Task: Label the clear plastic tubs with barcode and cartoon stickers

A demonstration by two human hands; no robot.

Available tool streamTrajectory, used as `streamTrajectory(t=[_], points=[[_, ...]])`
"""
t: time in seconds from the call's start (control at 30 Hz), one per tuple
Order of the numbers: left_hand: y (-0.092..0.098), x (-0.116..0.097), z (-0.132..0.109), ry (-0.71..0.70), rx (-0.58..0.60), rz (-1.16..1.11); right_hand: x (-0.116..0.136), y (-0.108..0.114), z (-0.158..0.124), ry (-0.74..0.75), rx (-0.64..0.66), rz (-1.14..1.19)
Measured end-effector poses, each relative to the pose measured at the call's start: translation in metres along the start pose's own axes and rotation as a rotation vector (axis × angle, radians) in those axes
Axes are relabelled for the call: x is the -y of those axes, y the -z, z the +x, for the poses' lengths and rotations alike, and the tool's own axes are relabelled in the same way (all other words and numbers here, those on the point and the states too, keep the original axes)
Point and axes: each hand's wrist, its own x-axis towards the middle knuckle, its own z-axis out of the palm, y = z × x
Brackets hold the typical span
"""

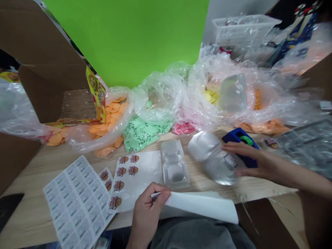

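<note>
My left hand (150,211) is closed at the table's front edge, thumb and fingers pinching a curled white sheet (204,205). My right hand (246,159) grips clear plastic clamshell boxes (218,166), smeared by motion; how many I cannot tell. Behind that hand lies a blue tape dispenser (240,135) with a green core. Between the hands, an open clear clamshell box (175,166) lies on the table. Left of it is a white sticker sheet (140,176) with several burger stickers. A sheet of printed labels (77,200) lies further left, beside a small piece with burger stickers (105,178).
Along the back sit plastic bags of orange pieces (111,114), green pieces (145,129) and pink pieces (184,126). An open cardboard box (52,93) stands at left, a white basket (241,31) back right. Clear trays (308,148) lie at the right.
</note>
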Motion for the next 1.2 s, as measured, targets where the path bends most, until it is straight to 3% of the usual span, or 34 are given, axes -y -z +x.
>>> streamTrajectory(t=[0.1,0.13,0.2,0.3,0.4,0.53,0.6,0.7,0.77,0.8,0.87,0.93,0.97,1.07,1.2], points=[[-0.006,-0.007,0.001,0.062,-0.13,0.007,0.057,-0.017,0.0,-0.023,-0.427,-0.071],[-0.008,-0.008,0.0,0.068,-0.145,0.006,0.078,-0.027,-0.001,0.017,-0.486,-0.035],[-0.011,-0.011,-0.002,0.081,-0.156,-0.003,0.116,-0.051,0.001,0.218,-0.308,0.092],[-0.012,-0.012,-0.008,0.087,-0.111,-0.036,0.143,-0.09,0.009,0.271,-0.244,0.147],[-0.011,-0.007,-0.014,0.167,0.013,-0.19,0.141,-0.112,0.016,0.234,-0.308,0.114],[-0.008,-0.002,-0.018,0.275,0.236,-0.509,0.138,-0.11,0.015,0.369,-0.325,0.058],[-0.004,-0.002,-0.017,0.275,0.321,-0.628,0.142,-0.102,0.014,0.417,-0.223,0.154],[0.002,-0.004,-0.014,0.238,0.382,-0.649,0.15,-0.086,0.014,0.363,0.087,0.487],[0.003,-0.004,-0.014,0.201,0.367,-0.538,0.149,-0.075,0.013,0.285,0.268,0.76],[0.003,-0.003,-0.015,0.184,0.343,-0.448,0.145,-0.071,0.013,0.235,0.276,0.896],[0.002,0.0,-0.016,0.125,0.297,-0.23,0.134,-0.067,0.016,0.064,0.082,1.017],[0.0,0.008,-0.018,-0.028,0.298,0.009,0.118,-0.072,0.023,-0.116,-0.234,0.852],[-0.001,0.014,-0.018,-0.147,0.294,0.133,0.111,-0.078,0.028,-0.167,-0.314,0.714],[-0.005,0.034,-0.016,-0.485,0.191,0.424,0.094,-0.106,0.045,-0.161,-0.225,0.478],[-0.008,0.051,-0.01,-0.591,0.086,0.535,0.087,-0.135,0.057,-0.131,-0.094,0.429]])
